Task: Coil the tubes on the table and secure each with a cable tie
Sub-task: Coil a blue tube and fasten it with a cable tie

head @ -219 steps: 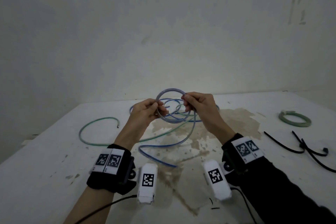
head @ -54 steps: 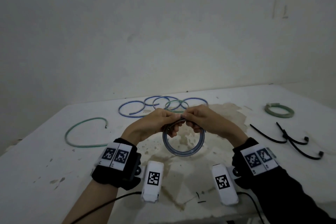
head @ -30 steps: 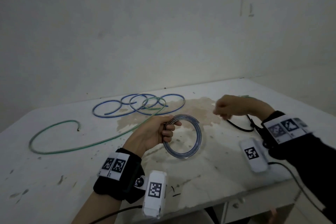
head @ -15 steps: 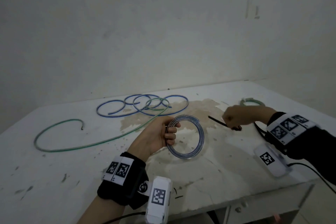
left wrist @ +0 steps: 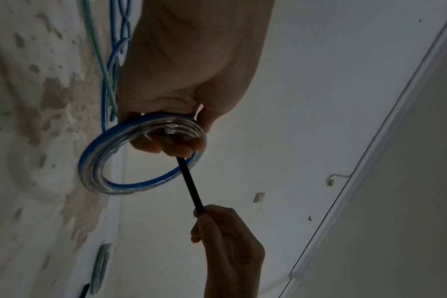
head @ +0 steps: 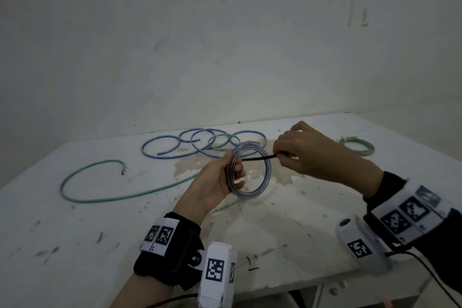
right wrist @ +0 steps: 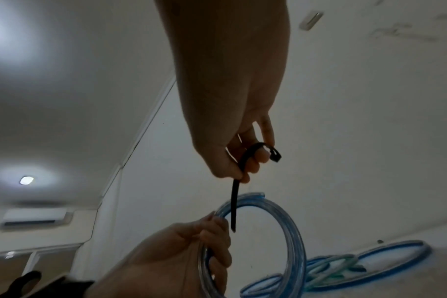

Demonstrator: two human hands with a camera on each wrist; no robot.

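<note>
My left hand (head: 220,182) grips a small upright coil of clear blue-striped tube (head: 266,177) above the table's middle; the coil (left wrist: 130,182) fills the left wrist view. My right hand (head: 310,155) pinches a black cable tie (head: 260,157) whose pointed end reaches through the ring toward my left fingers. In the right wrist view the cable tie (right wrist: 234,201) hangs from my fingers into the coil (right wrist: 292,236), its head end curled over a finger. A loose blue tube (head: 200,144) and a loose green tube (head: 100,197) lie on the table.
A coiled green tube (head: 360,146) lies at the far right of the white stained table (head: 275,227). The table's front edge runs just below my wrists. A bare wall stands right behind the table.
My right hand picked a black cable tie off the table at the right and brought it left to the coil. My left hand kept the coil upright, roughly in place.
</note>
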